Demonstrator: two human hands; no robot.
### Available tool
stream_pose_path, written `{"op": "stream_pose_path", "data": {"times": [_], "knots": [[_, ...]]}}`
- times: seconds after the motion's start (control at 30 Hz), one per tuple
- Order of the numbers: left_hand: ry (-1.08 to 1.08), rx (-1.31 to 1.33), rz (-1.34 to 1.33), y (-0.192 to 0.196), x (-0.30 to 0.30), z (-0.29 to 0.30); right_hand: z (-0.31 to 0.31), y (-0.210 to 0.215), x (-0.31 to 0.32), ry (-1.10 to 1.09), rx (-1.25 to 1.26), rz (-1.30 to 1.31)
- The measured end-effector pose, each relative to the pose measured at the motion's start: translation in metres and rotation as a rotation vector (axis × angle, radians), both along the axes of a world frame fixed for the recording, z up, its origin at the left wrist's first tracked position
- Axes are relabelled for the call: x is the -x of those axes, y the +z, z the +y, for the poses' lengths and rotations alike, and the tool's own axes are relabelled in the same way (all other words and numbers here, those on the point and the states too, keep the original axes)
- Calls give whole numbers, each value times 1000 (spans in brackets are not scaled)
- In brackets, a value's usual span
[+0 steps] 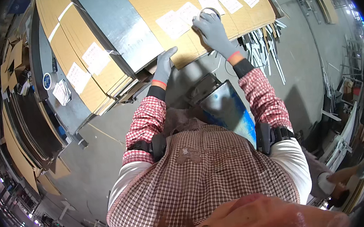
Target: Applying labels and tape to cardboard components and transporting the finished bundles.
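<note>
Both my hands wear grey gloves. Under my right hand [213, 34] is a roll of tape [211, 8], with the fingers closed over its near side; it rests on the brown cardboard [145, 3], among the labels. At the cardboard's near left corner, my left hand [164, 67] is closed on the edge, and part of its fingers is hidden. Several white paper labels [229, 1] with print lie in a row across the cardboard pieces. To the left of this cardboard shows a bare grey metal surface [125, 29].
More labelled cardboard [72, 41] lies at the left, crossed by a white strap. Beyond it are another tape roll [47, 81] and folded papers [61, 92]. A blue-sided metal box [229, 109] stands before me. Light strips [257, 53] jut out at right. Another person's arm [345, 174] shows lower right.
</note>
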State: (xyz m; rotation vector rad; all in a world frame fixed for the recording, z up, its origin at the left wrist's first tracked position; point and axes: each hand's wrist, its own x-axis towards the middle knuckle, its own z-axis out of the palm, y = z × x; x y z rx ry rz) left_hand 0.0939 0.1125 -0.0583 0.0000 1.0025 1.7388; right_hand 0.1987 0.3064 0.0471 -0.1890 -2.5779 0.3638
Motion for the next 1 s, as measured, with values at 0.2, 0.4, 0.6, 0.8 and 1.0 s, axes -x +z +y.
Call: {"op": "stream_pose_path", "data": {"times": [0.2, 0.4, 0.6, 0.8, 1.0], "knots": [[-34, 62, 119, 1, -9, -15, 2, -42, 18, -314, -47, -343], [-146, 71, 268, 15, -109, -64, -29, -5, -21, -252, 0, -14], [-237, 18, 135, 19, -175, -87, -139, 14, -116, -5, 113, -290], [-779, 76, 1258, 58, -135, -104, -145, 42, -114, -63, 189, -383], [-352, 254, 1038, 177, -103, -119, -138, 121, -111, 590, 628, -767]]}}
